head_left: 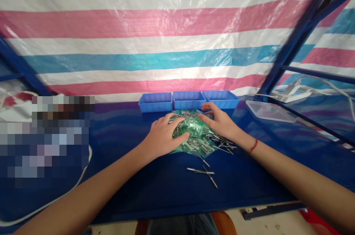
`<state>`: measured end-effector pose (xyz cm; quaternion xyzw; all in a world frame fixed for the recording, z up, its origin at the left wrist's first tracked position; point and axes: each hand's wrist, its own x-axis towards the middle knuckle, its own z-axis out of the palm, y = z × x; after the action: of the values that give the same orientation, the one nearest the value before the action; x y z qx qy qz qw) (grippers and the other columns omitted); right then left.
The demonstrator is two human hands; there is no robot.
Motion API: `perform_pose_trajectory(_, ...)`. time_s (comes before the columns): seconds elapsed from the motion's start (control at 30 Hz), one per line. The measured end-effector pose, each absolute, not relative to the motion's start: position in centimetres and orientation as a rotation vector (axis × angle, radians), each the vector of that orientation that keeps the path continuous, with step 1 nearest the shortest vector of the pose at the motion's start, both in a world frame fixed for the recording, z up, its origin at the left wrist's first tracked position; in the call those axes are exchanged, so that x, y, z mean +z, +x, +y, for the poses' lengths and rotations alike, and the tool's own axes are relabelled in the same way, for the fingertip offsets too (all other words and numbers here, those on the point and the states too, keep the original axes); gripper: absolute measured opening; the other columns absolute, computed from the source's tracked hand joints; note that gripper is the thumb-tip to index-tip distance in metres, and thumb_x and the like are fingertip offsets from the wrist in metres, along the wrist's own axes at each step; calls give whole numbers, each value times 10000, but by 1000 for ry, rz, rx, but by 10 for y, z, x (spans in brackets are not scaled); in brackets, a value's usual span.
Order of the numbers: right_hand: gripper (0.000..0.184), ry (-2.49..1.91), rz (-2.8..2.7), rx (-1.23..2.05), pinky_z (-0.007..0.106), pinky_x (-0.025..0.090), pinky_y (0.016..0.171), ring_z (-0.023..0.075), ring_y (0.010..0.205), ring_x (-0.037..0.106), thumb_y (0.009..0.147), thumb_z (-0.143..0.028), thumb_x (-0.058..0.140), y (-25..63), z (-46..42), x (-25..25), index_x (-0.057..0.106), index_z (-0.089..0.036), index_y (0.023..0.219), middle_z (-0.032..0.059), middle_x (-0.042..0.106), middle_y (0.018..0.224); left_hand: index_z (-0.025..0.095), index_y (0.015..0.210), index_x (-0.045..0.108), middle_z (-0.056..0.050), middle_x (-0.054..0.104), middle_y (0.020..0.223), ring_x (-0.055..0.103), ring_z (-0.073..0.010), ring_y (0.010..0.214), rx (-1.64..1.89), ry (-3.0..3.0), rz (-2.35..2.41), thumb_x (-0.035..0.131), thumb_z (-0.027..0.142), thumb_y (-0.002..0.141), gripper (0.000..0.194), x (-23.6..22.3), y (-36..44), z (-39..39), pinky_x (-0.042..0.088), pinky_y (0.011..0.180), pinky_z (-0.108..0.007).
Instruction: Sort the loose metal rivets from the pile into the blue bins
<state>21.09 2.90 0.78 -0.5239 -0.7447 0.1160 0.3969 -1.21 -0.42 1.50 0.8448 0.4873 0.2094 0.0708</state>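
Note:
A green plastic bag [194, 126] lies on the blue table with many blind rivets [206, 147] in and on it. My left hand [164, 137] rests on the bag's left side, its thumb and fingers spread apart. On the opposite side my right hand [219, 119] touches the bag and the rivets, with fingers spread; a red string circles that wrist. Some rivets spill out beside the right hand. Nearer to me, several loose rivets [208, 172] lie on the table. Parts of the bag are hidden under both hands.
Three blue plastic bins [155, 108] stand in a row behind the bag. A clear plastic lid [270, 111] lies at the right, near a white power strip [294, 94]. A white cable [84, 170] runs along the left. Blue metal posts [288, 48] frame both sides, before a striped tarp [155, 24].

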Motion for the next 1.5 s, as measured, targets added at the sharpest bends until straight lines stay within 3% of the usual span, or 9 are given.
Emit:
perform_pose_trajectory(0.17,235,-1252,-2017,-54,374,486,711,236,818,612,891,-376,450,215,-33,16,529,-198,1024,101,632,895,283,1348,406,-113,413,1375,393,-336,1255,613,2578,1490,412,618,838,610,15,-19,-5,337,1008,-522)
perform_pose_trajectory(0.3,502,-1118,-2445,-190,354,485,583,242,688,637,834,-520,514,208,-84,4,478,-170,1193,100,671,833,276,1379,359,-121,349,1425,295,-334,1330,614,2580,1430,382,629,849,638,3,-19,-1,270,1059,-531)
perform_pose_trajectory(0.4,301,-1153,-2575,-258,323,465,559,213,664,647,902,-382,469,201,-92,-3,527,-186,1123,62,672,789,266,1386,344,-110,333,1440,275,-323,1343,626,2581,1387,364,583,880,597,-5,-16,-3,244,1074,-533)
perform_pose_trajectory(0.5,89,-1162,-2639,-292,300,439,531,185,632,640,900,-250,501,195,-87,-3,571,-197,916,10,640,726,238,1341,404,-106,383,1400,312,-291,1320,731,2612,1364,411,517,889,531,-4,-15,-6,253,1081,-494)
perform_pose_trajectory(0.6,81,-1123,-2657,-384,296,402,491,173,585,616,870,-188,548,192,-82,-2,536,-195,789,-7,607,698,236,1238,514,-98,453,1306,380,-277,1254,838,2694,1336,495,455,867,432,3,-18,-10,304,1051,-458)
perform_pose_trajectory(0.8,57,-1028,-2710,-529,300,351,463,168,548,584,866,-157,542,193,-80,-4,527,-188,821,-7,584,697,211,1101,577,-50,580,987,551,-216,941,676,2776,1242,482,424,890,315,9,-28,-7,440,863,-359)
perform_pose_trajectory(1.07,191,-1201,-2473,-222,264,417,600,173,700,640,950,-230,383,205,-42,22,553,-149,983,58,647,832,180,1065,595,-60,602,962,541,-201,906,821,2820,1102,465,385,905,291,16,-23,-13,409,845,-339)
perform_pose_trajectory(1.27,253,-1490,-2310,-259,291,384,640,232,786,641,940,-271,382,212,25,37,603,-148,958,106,680,872,231,1161,592,-64,612,1028,529,-201,905,688,3085,562,521,566,825,479,17,-15,-30,370,797,-326)
perform_pose_trajectory(1.5,318,-1461,-2406,21,281,365,606,179,655,609,927,-297,393,217,54,22,661,-163,821,56,667,723,230,941,666,6,652,950,565,-131,834,554,3176,453,500,294,919,179,6,-7,-29,356,758,-270)
